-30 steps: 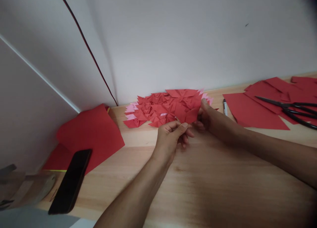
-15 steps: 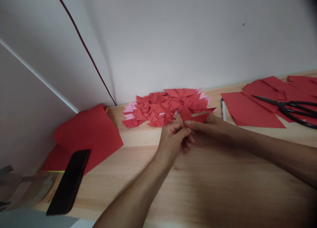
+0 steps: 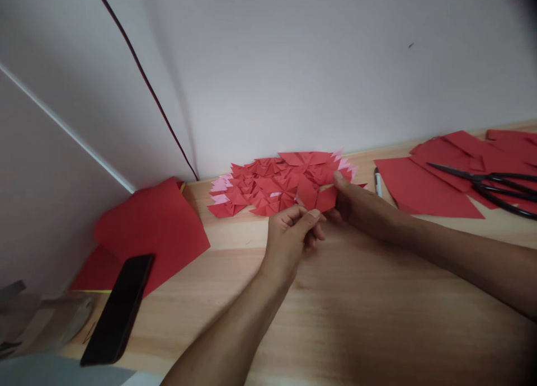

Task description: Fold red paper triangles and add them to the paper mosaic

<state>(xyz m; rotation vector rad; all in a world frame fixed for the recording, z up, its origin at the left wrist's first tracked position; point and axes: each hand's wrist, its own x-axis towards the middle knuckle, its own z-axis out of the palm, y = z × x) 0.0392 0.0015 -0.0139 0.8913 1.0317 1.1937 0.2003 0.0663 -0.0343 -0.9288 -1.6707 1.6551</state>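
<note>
Head view, folded red paper [image 3: 308, 193], 2 angular flaps [image 3: 326, 199], in left fingers [image 3: 309, 219]

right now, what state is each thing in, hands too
Left hand: pinching the folded red piece
Folded red piece: creased, held
Right hand: curled at its right edge, grip unclear
Paper pile: folded, overlapping
Scissors: blades look shut, lying on red sheets
Phone: screen dark, lying partly on left red paper
Marker: lying down, cap unclear
Left red paper: top sheet bowed
</note>
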